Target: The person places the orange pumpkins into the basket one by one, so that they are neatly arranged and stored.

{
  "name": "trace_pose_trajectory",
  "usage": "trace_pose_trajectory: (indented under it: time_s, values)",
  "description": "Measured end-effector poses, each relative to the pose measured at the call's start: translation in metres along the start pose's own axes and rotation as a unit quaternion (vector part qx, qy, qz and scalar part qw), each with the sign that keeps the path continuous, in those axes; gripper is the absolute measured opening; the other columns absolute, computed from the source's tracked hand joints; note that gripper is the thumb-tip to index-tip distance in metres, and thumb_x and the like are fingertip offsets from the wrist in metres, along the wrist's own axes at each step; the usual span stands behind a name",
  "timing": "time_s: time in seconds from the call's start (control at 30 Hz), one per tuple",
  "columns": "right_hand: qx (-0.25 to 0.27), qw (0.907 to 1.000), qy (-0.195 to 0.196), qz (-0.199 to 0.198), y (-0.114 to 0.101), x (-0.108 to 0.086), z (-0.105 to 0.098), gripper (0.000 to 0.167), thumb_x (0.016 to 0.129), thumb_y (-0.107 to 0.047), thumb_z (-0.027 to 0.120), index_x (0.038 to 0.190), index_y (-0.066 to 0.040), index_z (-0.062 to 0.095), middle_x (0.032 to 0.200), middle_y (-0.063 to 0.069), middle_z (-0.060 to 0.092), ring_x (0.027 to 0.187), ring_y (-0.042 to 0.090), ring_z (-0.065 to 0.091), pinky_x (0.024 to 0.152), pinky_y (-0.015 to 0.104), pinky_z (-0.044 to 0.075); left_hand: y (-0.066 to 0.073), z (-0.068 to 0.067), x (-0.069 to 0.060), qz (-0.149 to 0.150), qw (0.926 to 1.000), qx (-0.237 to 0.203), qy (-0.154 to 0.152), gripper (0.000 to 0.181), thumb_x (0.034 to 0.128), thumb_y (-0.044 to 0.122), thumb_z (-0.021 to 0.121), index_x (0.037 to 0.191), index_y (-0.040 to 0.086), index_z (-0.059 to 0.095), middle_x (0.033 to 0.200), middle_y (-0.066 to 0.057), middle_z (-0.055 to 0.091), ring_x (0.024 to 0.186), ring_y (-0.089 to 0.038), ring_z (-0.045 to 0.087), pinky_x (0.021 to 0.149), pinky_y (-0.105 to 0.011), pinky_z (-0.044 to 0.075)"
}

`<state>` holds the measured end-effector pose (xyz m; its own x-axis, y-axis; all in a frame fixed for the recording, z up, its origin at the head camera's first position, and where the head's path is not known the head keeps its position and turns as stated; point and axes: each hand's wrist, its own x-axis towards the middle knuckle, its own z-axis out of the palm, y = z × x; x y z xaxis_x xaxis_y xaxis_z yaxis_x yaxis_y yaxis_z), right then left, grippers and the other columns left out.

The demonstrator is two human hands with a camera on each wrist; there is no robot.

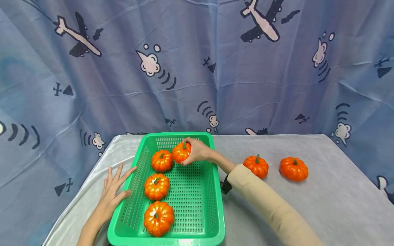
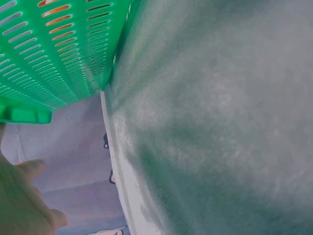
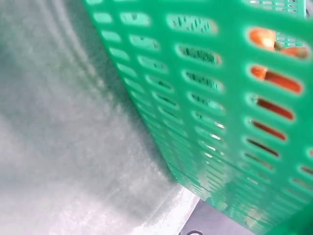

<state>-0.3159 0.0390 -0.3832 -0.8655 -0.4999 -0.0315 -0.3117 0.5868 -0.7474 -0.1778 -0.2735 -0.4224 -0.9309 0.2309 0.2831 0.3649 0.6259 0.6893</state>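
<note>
In the head view, my right hand reaches over the right rim of a green slotted basket and grips a small orange pumpkin near the far end. Three more pumpkins lie along the basket's left side: one far, one in the middle, one near. My left hand rests at the basket's left rim with fingers spread and straight. In the left wrist view, part of that hand shows below the basket wall. The right wrist view shows only the basket's outer wall, with orange glimpsed through its slots.
Two further pumpkins lie on the grey-white tabletop right of the basket: one beside my right forearm, the other farther right. A blue curtain printed with airplanes hangs behind the table.
</note>
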Motion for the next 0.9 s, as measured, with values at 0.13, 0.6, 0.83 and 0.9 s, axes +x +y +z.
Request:
trace_pose_trajectory:
  time_s: [0.13,0.6,0.83,0.9]
  values:
    - [-0.037,0.9993,-0.002,0.003,-0.001,0.001,0.002,0.071,0.062,-0.013,0.086,0.124,-0.004,0.053,0.105,0.009,0.061,0.091,0.020,0.059,0.077,0.028,0.052,0.000,0.000,-0.001,0.000,1.0000,-0.003,0.000,0.057,0.0923,0.026,0.048,0.148,0.029,0.038,0.158,-0.021,0.005,0.139,-0.041,-0.025,0.096,-0.074,-0.017]
    - [-0.179,0.9813,-0.045,0.054,-0.002,0.008,0.012,0.078,0.059,-0.022,0.091,0.126,-0.010,0.052,0.104,0.007,0.060,0.098,0.025,0.056,0.078,0.032,0.051,0.000,0.001,-0.003,0.004,1.0000,0.001,0.006,0.057,0.0924,0.026,0.047,0.148,0.025,0.039,0.157,-0.024,0.005,0.138,-0.043,-0.024,0.097,-0.072,-0.020]
    - [-0.219,0.9724,-0.055,0.061,-0.004,0.008,0.014,0.083,0.060,-0.026,0.091,0.131,-0.008,0.051,0.111,0.010,0.061,0.107,0.026,0.055,0.087,0.033,0.050,0.001,0.000,-0.003,0.007,1.0000,0.000,0.004,0.056,0.0928,0.025,0.047,0.148,0.025,0.038,0.157,-0.024,0.005,0.138,-0.043,-0.024,0.096,-0.071,-0.020]
    - [-0.225,0.9704,-0.056,0.065,-0.004,0.008,0.015,0.086,0.060,-0.028,0.091,0.133,-0.007,0.050,0.116,0.011,0.060,0.113,0.028,0.053,0.090,0.034,0.049,0.002,0.000,-0.002,0.007,1.0000,-0.001,0.002,0.056,0.0927,0.025,0.047,0.148,0.025,0.038,0.157,-0.024,0.005,0.138,-0.043,-0.024,0.097,-0.071,-0.021]
